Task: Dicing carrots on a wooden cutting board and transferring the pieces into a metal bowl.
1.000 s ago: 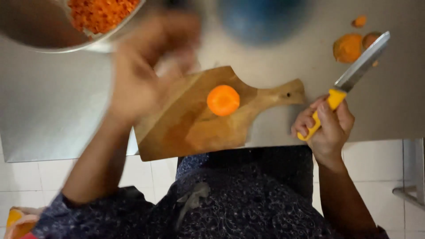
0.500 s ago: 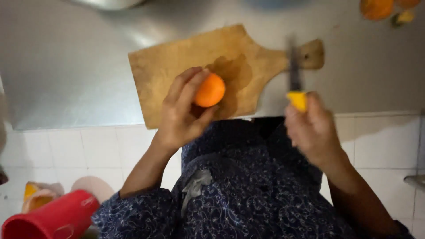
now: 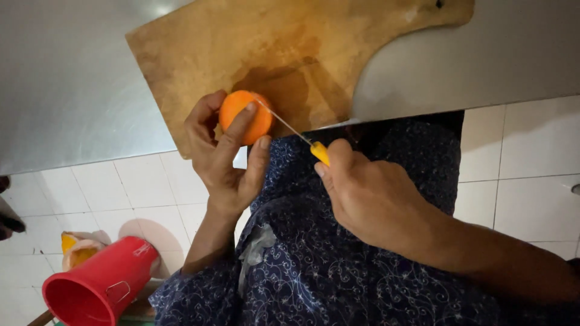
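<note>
The left hand (image 3: 226, 160) is pinching the orange fruit (image 3: 244, 118) steady on the cutting board (image 3: 254, 54) while the right hand (image 3: 368, 193), fingers wrapped tight around the knife (image 3: 296, 134), is bringing the blade in from 4 o'clock.

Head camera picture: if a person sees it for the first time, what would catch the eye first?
Probably the bright orange fruit at the near edge of the wooden cutting board, held by the left hand. The right hand grips a yellow-handled knife whose thin blade meets the fruit. A red bucket on the white tiled floor, lower left, also stands out.
</note>
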